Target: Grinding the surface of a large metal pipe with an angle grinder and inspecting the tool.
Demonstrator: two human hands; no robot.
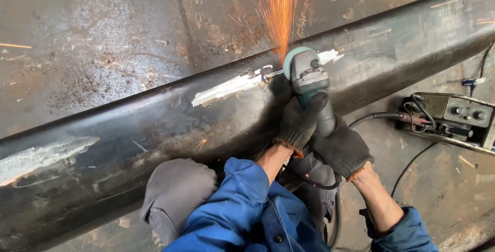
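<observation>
the person crouches over a long dark steel beam (154, 123) that runs slantwise across the floor, low at the left and rising to the right. both hands wear dark knitted gloves and are wrapped round an angle grinder (308, 84) with a grey-green body. the left hand (300, 121) grips the front of the grinder just behind its head, fingers (314, 105) curled shut over the casing. the right hand (341, 149) is closed round the rear of the handle, lower and nearer the body; i cannot see its fingertips, which are tucked under the tool.

the grinder's disc is pressed against the upper edge of the beam, about the middle of its length, and a fan of orange sparks (278, 9) shoots up and away from the contact point. a bright ground strip (227, 88) of bare metal lies along the edge just left of the disc, with a shorter bright patch just right of it, and another pale scuffed patch (41, 156) sits far down at the beam's left end.

a black cable (376, 117) leaves the grinder's tail and loops over the floor toward a metal control box with knobs (454, 118), well apart on the right. blue sleeves (237, 195) and a grey-clad knee (178, 190) fill the lower part of the view, touching the near side of the beam.
</observation>
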